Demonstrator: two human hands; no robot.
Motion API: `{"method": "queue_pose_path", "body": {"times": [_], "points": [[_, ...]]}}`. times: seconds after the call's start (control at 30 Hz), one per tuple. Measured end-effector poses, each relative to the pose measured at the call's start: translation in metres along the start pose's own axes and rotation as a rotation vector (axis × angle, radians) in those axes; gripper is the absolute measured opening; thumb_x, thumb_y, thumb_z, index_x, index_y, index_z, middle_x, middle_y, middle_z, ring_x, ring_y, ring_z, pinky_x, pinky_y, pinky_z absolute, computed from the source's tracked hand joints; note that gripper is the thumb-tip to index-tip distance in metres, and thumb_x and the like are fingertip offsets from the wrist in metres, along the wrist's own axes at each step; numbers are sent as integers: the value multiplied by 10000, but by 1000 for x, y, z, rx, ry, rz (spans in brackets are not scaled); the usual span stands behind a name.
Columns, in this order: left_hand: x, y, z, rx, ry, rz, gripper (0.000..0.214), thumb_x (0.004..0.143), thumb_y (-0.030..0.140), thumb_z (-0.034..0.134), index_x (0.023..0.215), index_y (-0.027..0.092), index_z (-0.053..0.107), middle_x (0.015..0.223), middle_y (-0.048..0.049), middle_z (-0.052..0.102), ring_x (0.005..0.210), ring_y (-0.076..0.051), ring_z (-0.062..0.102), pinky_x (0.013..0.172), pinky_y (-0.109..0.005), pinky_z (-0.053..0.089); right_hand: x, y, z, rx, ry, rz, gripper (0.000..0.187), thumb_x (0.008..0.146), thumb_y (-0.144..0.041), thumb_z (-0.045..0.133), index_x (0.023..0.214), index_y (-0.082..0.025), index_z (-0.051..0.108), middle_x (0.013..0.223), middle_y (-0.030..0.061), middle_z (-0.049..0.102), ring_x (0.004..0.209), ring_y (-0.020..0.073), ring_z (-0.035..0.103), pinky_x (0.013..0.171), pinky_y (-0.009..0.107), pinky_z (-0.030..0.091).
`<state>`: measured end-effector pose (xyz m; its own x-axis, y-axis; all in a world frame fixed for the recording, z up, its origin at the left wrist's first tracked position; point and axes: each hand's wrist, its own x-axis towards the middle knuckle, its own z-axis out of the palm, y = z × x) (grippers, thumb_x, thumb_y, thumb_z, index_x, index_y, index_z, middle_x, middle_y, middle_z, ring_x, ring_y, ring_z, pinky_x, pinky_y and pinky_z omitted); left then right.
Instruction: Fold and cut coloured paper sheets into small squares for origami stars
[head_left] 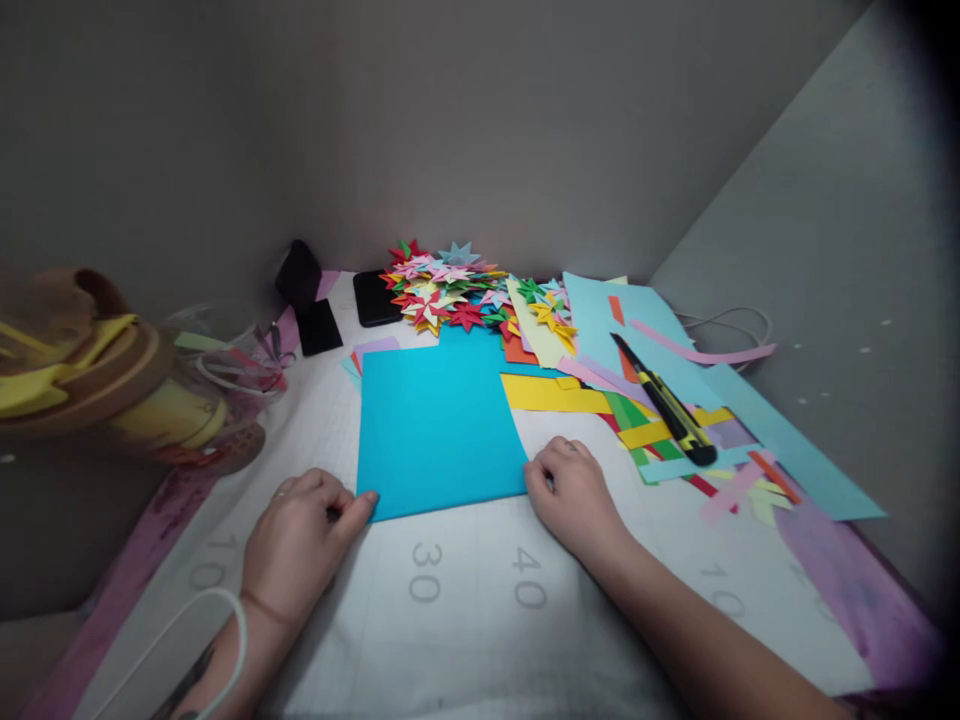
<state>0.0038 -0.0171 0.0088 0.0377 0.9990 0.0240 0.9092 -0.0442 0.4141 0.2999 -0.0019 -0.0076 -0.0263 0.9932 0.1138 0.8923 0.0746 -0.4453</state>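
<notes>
A bright blue square sheet of paper (439, 425) lies flat on a white cutting mat (465, 610) printed with numbers. My left hand (300, 540) pinches the sheet's near left corner, fingers curled. The near right corner is pinched by my right hand (570, 495), its fingers closed too. Behind the sheet lies a heap of folded paper stars (450, 290) in many colours. To the right, a black and yellow utility knife (664, 400) rests on loose strips and sheets of coloured paper (637, 340).
A black phone (373, 297) and a small black case (319, 325) lie at the back of the mat. At the left stands a clear container (225, 365) beside brown and yellow objects (82, 360). Grey walls close in behind and to the right. A white cable (217, 625) crosses my left wrist.
</notes>
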Motion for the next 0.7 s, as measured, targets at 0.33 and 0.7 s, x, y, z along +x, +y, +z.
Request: {"method": "queue_pose_path", "body": {"times": [0.33,0.7], "points": [[1,-14,11,48,117,224,286,892,392,490,1066,315,704,1081,-56,574,925,-234,540,796,-360,448,0,-2,-1,18,-10,9,291,842,-200,419,555,-211,377,683,42,500,723,201,448,692,336,347],[-2,-3,8,377,67,191,347,918,341,467,1218,364,638,1265,-83,547,1000,-308,528,752,-409,490,-4,-5,-15,50,360,-98,156,872,-286,482,790,-185,567,828,87,560,860,258,522,781,426,430]]}}
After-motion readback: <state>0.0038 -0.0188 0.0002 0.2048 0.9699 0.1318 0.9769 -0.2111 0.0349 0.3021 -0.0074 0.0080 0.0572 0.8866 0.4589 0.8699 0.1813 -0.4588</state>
